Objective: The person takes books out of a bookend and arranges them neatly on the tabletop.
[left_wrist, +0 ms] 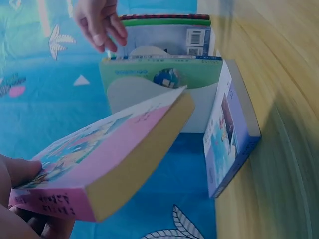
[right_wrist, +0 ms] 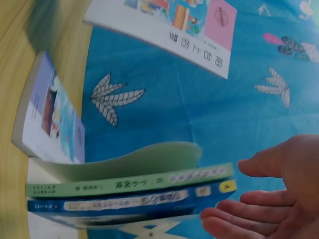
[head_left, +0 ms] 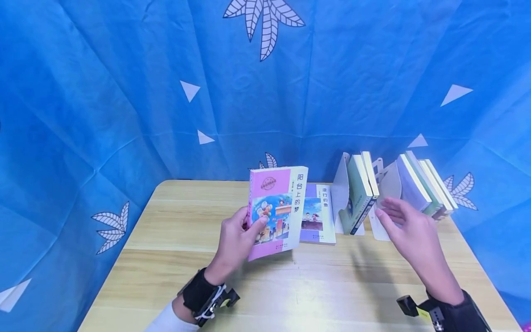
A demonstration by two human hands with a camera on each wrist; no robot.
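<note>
My left hand (head_left: 237, 235) grips a pink and white paperback book (head_left: 269, 207) by its spine side, thumb across the cover, held up over the table. Behind it a purple and white book (head_left: 327, 221) lies flat on the tabletop. Near the bookends my right hand (head_left: 415, 230) hovers with fingers loosely extended, holding nothing. In the right wrist view its fingertips are close to the top of a green book (right_wrist: 129, 180) and a blue book (right_wrist: 134, 201), which stand side by side against a bookend (head_left: 341, 189).
Several more books (head_left: 423, 184) stand at the right, beside a second white bookend (head_left: 390, 182). The wooden table (head_left: 174, 226) meets a blue patterned cloth (head_left: 124, 115) hanging behind and at the sides.
</note>
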